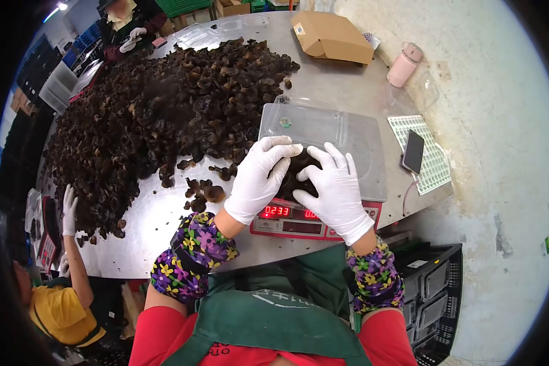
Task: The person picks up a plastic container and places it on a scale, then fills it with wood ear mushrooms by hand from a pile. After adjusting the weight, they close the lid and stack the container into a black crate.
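Dark wood ear mushrooms (299,168) lie between my two white-gloved hands on a red-framed digital scale (377,218), in what looks like a clear plastic box with its lid (314,125) folded back. My left hand (259,177) is at their left side, its fingers curled together toward the thumb and its fingertips on the mushrooms. On the right, my right hand (332,189) arches over them with its fingers apart, fingertips touching the contents. The lit red display (277,211) reads 0.233; my right hand partly covers the second readout.
A large heap of wood ears (165,110) covers the metal table's left. Around the right side are a cardboard box (332,36), a pink bottle (404,64), a phone (413,151) and a label sheet (436,165). Two co-workers are at the far and left edges; a black crate (439,299) stands below.
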The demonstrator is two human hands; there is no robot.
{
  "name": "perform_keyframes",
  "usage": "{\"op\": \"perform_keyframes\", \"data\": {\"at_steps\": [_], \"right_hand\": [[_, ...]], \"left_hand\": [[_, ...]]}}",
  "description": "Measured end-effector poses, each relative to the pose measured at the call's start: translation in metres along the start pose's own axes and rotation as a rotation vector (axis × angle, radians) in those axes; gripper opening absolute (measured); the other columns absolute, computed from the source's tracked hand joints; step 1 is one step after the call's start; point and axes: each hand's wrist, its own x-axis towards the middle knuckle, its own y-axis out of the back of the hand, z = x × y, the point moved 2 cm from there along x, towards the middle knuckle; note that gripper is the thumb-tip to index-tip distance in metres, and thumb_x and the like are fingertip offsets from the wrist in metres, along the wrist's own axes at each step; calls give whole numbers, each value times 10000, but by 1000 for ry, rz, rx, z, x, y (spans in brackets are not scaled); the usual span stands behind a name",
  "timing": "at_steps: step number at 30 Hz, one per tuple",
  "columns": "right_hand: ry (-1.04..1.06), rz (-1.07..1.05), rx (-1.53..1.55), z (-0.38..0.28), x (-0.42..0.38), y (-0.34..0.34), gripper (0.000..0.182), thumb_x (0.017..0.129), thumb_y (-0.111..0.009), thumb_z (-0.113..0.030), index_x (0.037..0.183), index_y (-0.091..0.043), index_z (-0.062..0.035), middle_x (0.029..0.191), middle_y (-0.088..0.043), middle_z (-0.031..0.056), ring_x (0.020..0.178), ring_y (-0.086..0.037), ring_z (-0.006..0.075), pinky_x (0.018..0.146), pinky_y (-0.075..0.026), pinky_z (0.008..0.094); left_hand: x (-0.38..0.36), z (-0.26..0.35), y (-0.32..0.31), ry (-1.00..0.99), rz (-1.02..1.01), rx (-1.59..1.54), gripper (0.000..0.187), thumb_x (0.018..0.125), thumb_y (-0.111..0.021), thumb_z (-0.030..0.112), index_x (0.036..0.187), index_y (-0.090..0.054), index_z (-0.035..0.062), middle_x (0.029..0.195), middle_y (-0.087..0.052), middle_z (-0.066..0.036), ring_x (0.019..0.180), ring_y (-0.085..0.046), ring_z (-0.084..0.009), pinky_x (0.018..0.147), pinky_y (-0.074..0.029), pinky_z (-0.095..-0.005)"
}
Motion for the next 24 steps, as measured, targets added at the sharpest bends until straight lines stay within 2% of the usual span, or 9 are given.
{"op": "perform_keyframes", "data": {"at_steps": [2,5,8,10,11,17,20,22,24], "right_hand": [[22,2,-43,2,2,-3,167,792,-748,-279,879,-689,-149,1265,-605,76,1307,-454,349,1098,-297,586],[-72,206,115,16,5,6,110,812,-730,-241,855,-682,-151,1207,-644,35,1270,-491,349,1091,-297,593],[-78,119,106,13,0,21,143,802,-740,-257,892,-693,-157,1246,-620,50,1299,-465,350,1102,-287,592],[3,-56,44,1,-4,20,227,775,-764,-275,951,-698,-147,1312,-582,88,1339,-421,381,1109,-287,588],[-26,-105,-33,-4,-6,12,286,757,-775,-304,1000,-703,-170,1371,-537,90,1387,-374,379,1140,-233,625],[13,-81,-153,-4,-1,-2,209,755,-766,-242,927,-700,-144,1295,-585,85,1367,-404,365,1129,-256,632],[21,-6,-21,1,-1,2,146,785,-745,-203,895,-683,-129,1246,-613,86,1338,-428,373,1121,-291,590],[-42,159,247,14,-2,13,106,820,-725,-167,880,-667,-103,1210,-632,94,1297,-459,387,1097,-341,530],[-106,184,362,22,-4,23,83,894,-671,-113,929,-625,-53,1191,-639,109,1242,-500,370,1057,-391,455]], "left_hand": [[-1,1,0,-2,14,1,250,909,-625,-27,1122,-722,64,1166,-649,-126,1114,-615,-283,955,-490,-342],[1,1,3,-10,42,1,246,910,-619,-30,1115,-722,60,1164,-645,-135,1107,-617,-288,946,-495,-341],[2,1,3,-25,50,5,238,911,-617,-31,1107,-722,55,1158,-641,-139,1095,-621,-292,939,-498,-338],[3,0,2,-35,49,10,233,912,-616,-31,1103,-722,52,1155,-639,-139,1087,-624,-292,935,-500,-336],[3,-2,0,-5,52,-14,230,914,-615,-31,1101,-721,50,1154,-637,-140,1087,-624,-288,936,-498,-333],[1,-9,-4,-5,64,-26,212,909,-629,-7,1089,-719,60,1141,-640,-140,1068,-622,-297,924,-500,-342],[3,-9,-1,-6,79,-51,206,897,-651,24,1084,-719,77,1125,-648,-132,1062,-615,-315,911,-501,-360],[4,-6,0,-10,83,-63,207,896,-654,32,1087,-719,79,1125,-649,-127,1070,-612,-311,912,-499,-359],[4,0,0,-45,23,47,210,921,-634,29,1112,-713,67,1170,-635,-128,1129,-587,-305,1000,-452,-360]]}}
